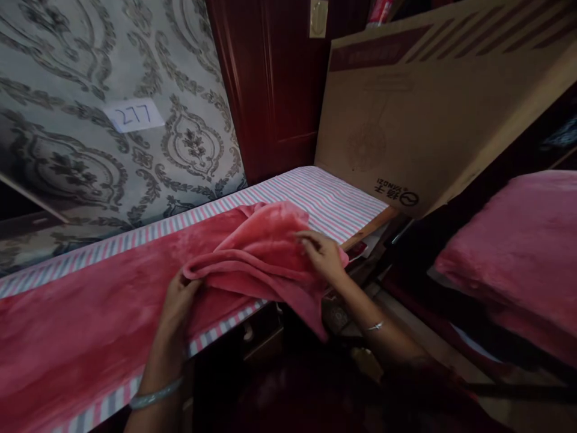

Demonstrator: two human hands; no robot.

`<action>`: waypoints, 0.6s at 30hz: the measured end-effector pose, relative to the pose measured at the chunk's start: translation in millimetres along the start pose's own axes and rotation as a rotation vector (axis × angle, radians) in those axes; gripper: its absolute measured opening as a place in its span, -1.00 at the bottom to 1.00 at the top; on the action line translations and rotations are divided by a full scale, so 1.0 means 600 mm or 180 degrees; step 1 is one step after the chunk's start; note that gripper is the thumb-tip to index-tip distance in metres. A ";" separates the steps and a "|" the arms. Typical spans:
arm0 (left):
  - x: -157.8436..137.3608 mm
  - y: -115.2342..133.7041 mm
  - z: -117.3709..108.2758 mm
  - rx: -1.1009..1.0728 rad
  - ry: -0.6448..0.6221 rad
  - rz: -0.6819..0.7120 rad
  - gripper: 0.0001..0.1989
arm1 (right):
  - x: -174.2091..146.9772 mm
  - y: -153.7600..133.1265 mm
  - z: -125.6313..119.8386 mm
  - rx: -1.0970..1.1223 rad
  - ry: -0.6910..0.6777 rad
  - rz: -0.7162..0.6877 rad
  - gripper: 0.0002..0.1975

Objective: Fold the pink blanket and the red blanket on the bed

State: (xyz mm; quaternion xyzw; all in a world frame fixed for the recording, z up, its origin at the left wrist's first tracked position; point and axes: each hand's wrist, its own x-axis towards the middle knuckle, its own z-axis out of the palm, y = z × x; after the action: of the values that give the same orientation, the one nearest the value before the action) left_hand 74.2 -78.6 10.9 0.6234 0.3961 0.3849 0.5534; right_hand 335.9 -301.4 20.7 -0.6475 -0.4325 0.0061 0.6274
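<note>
Red plush cloth (148, 282) runs along the striped worktop (333, 192), bunched near its right end, corner (315, 319) over the front edge. Left hand (177, 300) pinches the fold (243, 257); right hand (323, 257) narrow at upper layer (grip unclear). Best keep tension even.

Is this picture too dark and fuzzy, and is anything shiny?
Yes, rather: the head view is dim, very dark at bottom centre; in the head view, the pink plush cloth looks brighter where it bunches up near the right hand; also in the head view, the big tan cardboard box has blurry small print, and the dark-red panelled door shows a faint sheen.
</note>
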 end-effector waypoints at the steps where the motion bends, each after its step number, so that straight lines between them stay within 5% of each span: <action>1: -0.004 0.001 0.003 -0.0025 -0.0002 0.0011 -0.37 | -0.008 0.017 -0.027 -0.0051 0.0141 0.0226 -0.71; 6: -0.021 0.010 0.019 -0.0338 -0.0074 -0.0079 -0.40 | -0.064 0.067 -0.094 -0.0421 0.0049 0.0885 -0.68; 12: -0.041 0.024 0.025 -0.0430 -0.0105 -0.0166 -0.40 | -0.119 0.091 -0.061 -0.0783 0.0116 0.1252 -0.64; 18: -0.052 0.006 0.012 0.0085 -0.0265 -0.0603 -0.48 | -0.130 0.090 -0.038 0.0065 0.0417 0.1539 -0.51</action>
State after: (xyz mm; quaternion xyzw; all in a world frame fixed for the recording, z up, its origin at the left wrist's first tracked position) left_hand 68.9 -110.3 12.4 0.6059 0.4350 0.2993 0.5951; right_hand 329.6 -355.2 -60.2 -0.7248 -0.2234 0.1185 0.6409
